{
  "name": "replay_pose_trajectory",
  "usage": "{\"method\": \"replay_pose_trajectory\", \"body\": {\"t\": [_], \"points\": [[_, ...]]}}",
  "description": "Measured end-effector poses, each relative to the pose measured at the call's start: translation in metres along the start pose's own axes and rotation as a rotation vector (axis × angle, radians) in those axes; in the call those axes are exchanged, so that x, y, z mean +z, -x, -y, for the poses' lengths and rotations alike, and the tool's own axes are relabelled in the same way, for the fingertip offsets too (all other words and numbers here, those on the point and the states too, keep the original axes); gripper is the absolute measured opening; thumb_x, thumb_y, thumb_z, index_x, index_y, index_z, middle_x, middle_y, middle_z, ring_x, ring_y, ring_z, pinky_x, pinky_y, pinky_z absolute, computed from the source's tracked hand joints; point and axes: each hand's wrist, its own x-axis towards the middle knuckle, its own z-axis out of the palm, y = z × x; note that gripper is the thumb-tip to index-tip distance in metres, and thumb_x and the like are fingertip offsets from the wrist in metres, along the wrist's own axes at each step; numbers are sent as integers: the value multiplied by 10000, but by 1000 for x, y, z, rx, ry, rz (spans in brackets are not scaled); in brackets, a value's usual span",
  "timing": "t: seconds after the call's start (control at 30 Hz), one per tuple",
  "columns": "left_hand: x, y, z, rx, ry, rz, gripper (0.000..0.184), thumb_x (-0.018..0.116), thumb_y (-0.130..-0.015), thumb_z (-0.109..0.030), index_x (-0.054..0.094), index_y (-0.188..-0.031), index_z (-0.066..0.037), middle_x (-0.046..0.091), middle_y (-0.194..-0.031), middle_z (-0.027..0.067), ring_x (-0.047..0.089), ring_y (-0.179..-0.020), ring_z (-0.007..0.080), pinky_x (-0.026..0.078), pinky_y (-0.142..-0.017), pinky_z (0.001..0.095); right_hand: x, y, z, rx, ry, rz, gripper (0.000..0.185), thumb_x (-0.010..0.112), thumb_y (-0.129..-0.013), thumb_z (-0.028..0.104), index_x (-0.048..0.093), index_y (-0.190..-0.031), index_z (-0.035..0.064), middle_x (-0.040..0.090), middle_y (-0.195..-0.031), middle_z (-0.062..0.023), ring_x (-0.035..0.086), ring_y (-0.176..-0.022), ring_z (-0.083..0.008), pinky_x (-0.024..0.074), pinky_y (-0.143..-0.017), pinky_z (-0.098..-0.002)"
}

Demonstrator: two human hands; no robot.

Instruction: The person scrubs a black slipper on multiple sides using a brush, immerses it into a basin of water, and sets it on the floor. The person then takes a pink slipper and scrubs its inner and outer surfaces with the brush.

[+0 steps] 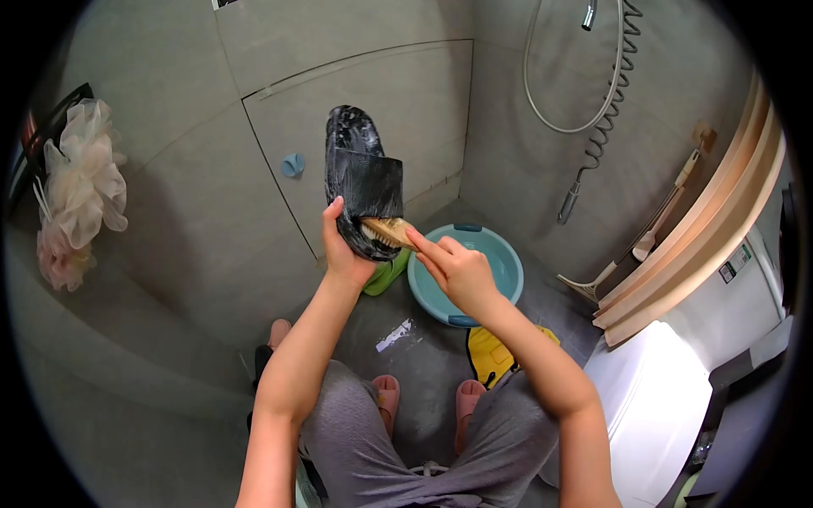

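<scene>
Up against grey wall point(195, 186): black rubber slipper with wide strap point(364, 182), streaked with white foam. Our left grip point(347, 261) pinches its low end, thumb on edge. Our right grip point(461, 269) pinches short wooden brush with pale bristles point(391, 230); bristles touch slipper just below strap. Foam looks slick, so slipper could slide out of our left grip. Pushing too hard could twist it. Brush could slip and drop toward round blue plastic basin point(506, 258). Drips could make dark grey floor point(423, 351) slippery under our pink slippers point(387, 398).
</scene>
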Motion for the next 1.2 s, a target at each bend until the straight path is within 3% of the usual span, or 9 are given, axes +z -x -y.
{"method": "replay_pose_trajectory", "body": {"t": [0.1, 0.2, 0.37, 0.53, 0.63, 0.7, 0.83, 0.97, 1.2], "points": [[-1, -3, -4, 54, -11, -23, 611, 569, -880, -513, 552, -1299, -69, 622, -1240, 156, 616, -1098, 347, 496, -958, 568, 11, 5, 7, 55, -76, -52, 460, 642, -947, 130, 579, -1402, 137, 557, -733, -138, 564, -646, -288, 473, -636, -381], [8, 6, -7, 27, 26, 24, 605, 579, -879, -501, 543, -1303, -71, 627, -1220, 156, 620, -1087, 347, 505, -941, 565, 20, 2, 3, 42, -382, -95, 464, 624, -957, 112, 559, -1417, 128, 560, -732, -158, 562, -651, -305, 477, -651, -399], [17, 9, 15, 54, 0, -84, 542, 583, -892, -480, 576, -1270, -91, 647, -1222, 110, 622, -1097, 284, 495, -978, 429, 25, 1, -1, 76, 71, -138, 499, 616, -970, 169, 518, -1458, 203, 560, -745, -135, 612, -598, -338, 505, -562, -448], [7, 1, -5, 92, -4, -68, 666, 576, -851, -581, 544, -1299, -90, 625, -1179, 148, 614, -1060, 344, 488, -941, 601, 36, 9, 7, 53, -105, -157, 525, 627, -955, 122, 517, -1462, 201, 538, -746, -122, 576, -594, -316, 489, -571, -430], [1, 1, -2, 83, 5, -48, 609, 584, -873, -533, 560, -1292, -92, 633, -1214, 128, 618, -1082, 310, 492, -968, 520, 39, 5, 0, -13, -241, -169, 544, 629, -954, 128, 499, -1476, 209, 542, -747, -119, 581, -596, -314, 494, -573, -426], [5, 2, 6, 117, -4, -65, 556, 592, -891, -485, 575, -1285, -93, 638, -1247, 107, 616, -1111, 274, 488, -985, 442, 33, 5, -7, 36, 37, -99, 546, 619, -961, 125, 484, -1486, 180, 541, -736, -133, 581, -628, -314, 492, -614, -411], [3, 0, 2, 89, -4, -99, 558, 587, -892, -483, 572, -1287, -89, 640, -1236, 110, 613, -1112, 278, 486, -987, 439, 32, 11, 2, 82, 126, -43, 540, 610, -971, 129, 473, -1492, 164, 551, -741, -149, 583, -658, -320, 488, -647, -411], [-1, 1, 0, 93, -32, -49, 594, 548, -893, -528, 553, -1278, -76, 638, -1179, 123, 627, -1053, 321, 518, -909, 550, 35, 10, 11, 85, -269, -84, 522, 604, -978, 131, 476, -1485, 143, 555, -751, -162, 578, -674, -319, 486, -662, -401], [14, 11, 6, -27, 12, 53, 586, 569, -896, -515, 557, -1287, -79, 640, -1207, 117, 629, -1067, 320, 515, -928, 537, 21, 4, -12, 5, -308, -108, 477, 622, -961, 145, 551, -1430, 188, 576, -765, -133, 590, -669, -324, 489, -630, -429]]}}
